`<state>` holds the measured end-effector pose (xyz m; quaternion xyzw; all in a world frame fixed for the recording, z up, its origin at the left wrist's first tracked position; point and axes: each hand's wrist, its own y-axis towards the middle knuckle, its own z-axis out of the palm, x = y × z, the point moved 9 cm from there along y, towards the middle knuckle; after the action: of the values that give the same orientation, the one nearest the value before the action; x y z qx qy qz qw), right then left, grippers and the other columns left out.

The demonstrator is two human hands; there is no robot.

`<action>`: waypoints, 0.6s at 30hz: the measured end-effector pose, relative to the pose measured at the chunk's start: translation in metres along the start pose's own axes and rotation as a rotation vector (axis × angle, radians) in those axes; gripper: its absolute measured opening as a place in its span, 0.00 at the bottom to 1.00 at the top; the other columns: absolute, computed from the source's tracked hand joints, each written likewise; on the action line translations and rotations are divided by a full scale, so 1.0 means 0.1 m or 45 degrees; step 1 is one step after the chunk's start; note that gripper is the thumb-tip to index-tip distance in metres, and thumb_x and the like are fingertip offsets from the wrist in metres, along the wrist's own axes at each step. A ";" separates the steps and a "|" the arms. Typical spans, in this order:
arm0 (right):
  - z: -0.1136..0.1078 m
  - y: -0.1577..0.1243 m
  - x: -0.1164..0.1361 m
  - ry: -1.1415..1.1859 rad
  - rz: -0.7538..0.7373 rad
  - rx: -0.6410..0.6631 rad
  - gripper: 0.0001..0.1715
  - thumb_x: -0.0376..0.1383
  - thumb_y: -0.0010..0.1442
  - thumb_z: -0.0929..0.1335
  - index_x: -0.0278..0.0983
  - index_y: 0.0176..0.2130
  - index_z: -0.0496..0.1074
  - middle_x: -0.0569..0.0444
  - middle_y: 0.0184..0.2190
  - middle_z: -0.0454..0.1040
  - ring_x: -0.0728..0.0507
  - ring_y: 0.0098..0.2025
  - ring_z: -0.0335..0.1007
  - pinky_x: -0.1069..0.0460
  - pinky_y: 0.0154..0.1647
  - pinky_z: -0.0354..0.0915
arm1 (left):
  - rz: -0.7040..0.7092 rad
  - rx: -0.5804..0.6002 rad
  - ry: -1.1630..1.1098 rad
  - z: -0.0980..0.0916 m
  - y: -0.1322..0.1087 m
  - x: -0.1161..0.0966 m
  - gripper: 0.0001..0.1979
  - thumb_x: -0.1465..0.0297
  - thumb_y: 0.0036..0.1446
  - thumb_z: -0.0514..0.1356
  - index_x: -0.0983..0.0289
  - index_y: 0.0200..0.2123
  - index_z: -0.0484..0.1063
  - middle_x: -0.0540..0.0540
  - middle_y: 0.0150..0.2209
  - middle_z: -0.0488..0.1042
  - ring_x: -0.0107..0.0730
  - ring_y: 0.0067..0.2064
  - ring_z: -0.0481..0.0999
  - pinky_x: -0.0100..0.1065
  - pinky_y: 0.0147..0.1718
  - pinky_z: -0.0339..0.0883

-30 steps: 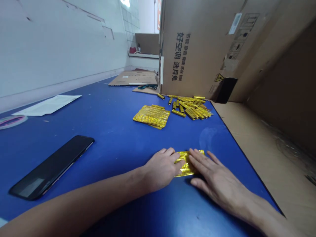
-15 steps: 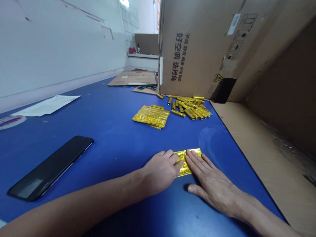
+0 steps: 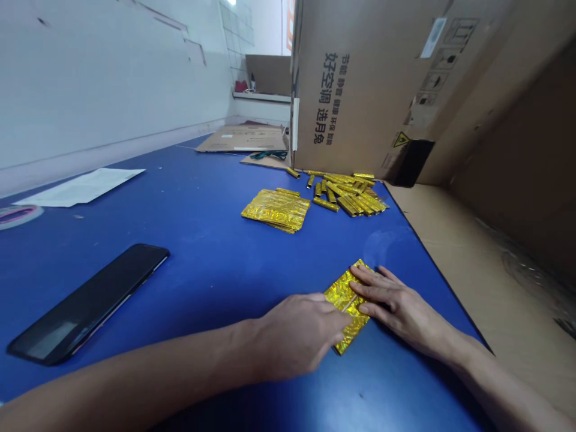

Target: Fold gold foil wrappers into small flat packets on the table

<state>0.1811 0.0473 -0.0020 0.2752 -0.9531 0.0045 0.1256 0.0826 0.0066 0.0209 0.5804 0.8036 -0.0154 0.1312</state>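
Note:
On the blue table, a shiny gold foil paper (image 3: 341,290) lies turned at a slant, with a narrow pale line across its middle; I cannot make out whether that is a seam or a thin stick. My left hand (image 3: 306,333) is closed over the paper's near-left part, its fingers curled and pressed together, slightly blurred. From the other side my right hand (image 3: 400,309) rests its outstretched fingers flat on the right part of the paper. Farther off sits a stack of gold foil sheets (image 3: 276,209). Several small rolled gold foil tubes (image 3: 351,195) are heaped beyond it to the right.
A black phone (image 3: 92,303) lies at the left. Behind it are a white sheet (image 3: 85,187) and a roll of tape (image 3: 18,216). A large cardboard box (image 3: 364,90) stands at the back right, flat cardboard (image 3: 243,138) at the back. The table's edge runs along the right.
The gold paper has turned to a steeper slant, and its pale middle line now shows. My left hand has moved a little nearer and rightward; my right hand has shifted to the paper's right side.

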 end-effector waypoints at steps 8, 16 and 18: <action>-0.02 -0.01 0.01 0.009 0.025 -0.045 0.21 0.43 0.59 0.59 0.41 0.51 0.63 0.49 0.56 0.57 0.43 0.58 0.49 0.37 0.56 0.45 | -0.041 -0.049 0.113 0.06 -0.01 0.13 0.11 0.67 0.58 0.49 0.66 0.37 0.68 0.57 0.36 0.71 0.37 0.42 0.67 0.36 0.41 0.59; -0.01 0.01 -0.01 0.001 0.068 -0.082 0.20 0.42 0.60 0.58 0.41 0.51 0.63 0.49 0.55 0.59 0.43 0.57 0.51 0.37 0.55 0.47 | -0.068 -0.020 0.117 0.03 -0.01 0.10 0.16 0.63 0.57 0.51 0.65 0.46 0.64 0.58 0.39 0.70 0.37 0.41 0.66 0.35 0.40 0.60; -0.01 0.00 -0.01 -0.003 0.076 -0.076 0.21 0.42 0.60 0.58 0.40 0.51 0.63 0.49 0.55 0.58 0.43 0.57 0.51 0.37 0.55 0.47 | -0.071 0.013 0.126 0.03 -0.01 0.08 0.17 0.60 0.56 0.52 0.64 0.45 0.64 0.58 0.38 0.70 0.38 0.41 0.66 0.36 0.40 0.60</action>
<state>0.1821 0.0483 -0.0014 0.2428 -0.9608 -0.0205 0.1325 0.0802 0.0134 0.0160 0.5586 0.8248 0.0057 0.0877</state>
